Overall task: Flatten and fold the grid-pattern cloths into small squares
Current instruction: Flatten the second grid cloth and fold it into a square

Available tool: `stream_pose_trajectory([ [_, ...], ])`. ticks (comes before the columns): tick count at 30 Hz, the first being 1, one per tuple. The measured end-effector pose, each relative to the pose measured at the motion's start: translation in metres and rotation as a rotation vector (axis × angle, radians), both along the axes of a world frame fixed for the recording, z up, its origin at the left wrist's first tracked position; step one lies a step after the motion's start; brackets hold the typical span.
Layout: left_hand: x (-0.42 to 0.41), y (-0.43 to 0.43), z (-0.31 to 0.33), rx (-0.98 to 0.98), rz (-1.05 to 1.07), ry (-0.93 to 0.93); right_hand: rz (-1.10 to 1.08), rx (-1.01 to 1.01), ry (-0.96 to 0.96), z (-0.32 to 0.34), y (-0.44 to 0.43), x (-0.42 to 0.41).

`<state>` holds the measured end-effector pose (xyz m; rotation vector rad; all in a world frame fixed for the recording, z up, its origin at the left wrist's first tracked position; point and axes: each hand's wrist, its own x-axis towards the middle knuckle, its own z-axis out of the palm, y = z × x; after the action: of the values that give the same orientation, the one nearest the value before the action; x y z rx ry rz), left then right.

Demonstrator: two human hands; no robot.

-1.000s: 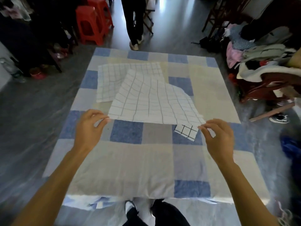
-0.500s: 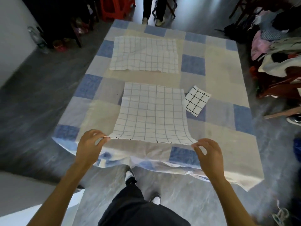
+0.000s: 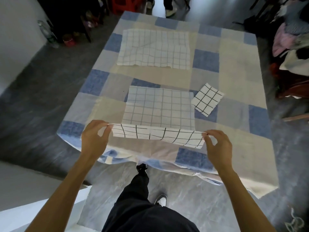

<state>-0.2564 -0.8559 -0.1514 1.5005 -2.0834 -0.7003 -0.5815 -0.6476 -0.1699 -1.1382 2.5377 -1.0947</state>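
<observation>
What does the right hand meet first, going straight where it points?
Probably the right hand meets the cloth it pinches, near its right edge; the folded square lies just beside. Height unclear.

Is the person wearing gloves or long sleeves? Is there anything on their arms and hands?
No gloves and no long sleeves. The left hand and right hand are bare, and no ring shows on the fingers. The left forearm and right forearm are bare down to the picture's edge: no sleeve, watch or bracelet is in view.
</observation>
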Motion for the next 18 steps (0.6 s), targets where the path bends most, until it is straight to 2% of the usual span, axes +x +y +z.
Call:
stream_pose_trajectory([
  [3,-0.024,-0.037,-0.006,-0.124,-0.035,0.056,-0.07,0.03,-0.017,0.0,-0.033,-0.017],
  [5,-0.045,-0.066,-0.014,-0.138,-0.026,0.106,-0.135,0.083,-0.01,-0.003,-0.059,-0.03],
  [9,-0.084,-0.127,-0.03,-0.058,-0.003,0.142,-0.211,0.171,-0.004,-0.013,-0.121,-0.055],
  [18,-0.132,-0.207,-0.086,0.134,-0.005,0.013,-0.236,0.38,0.061,-0.065,-0.207,-0.098],
])
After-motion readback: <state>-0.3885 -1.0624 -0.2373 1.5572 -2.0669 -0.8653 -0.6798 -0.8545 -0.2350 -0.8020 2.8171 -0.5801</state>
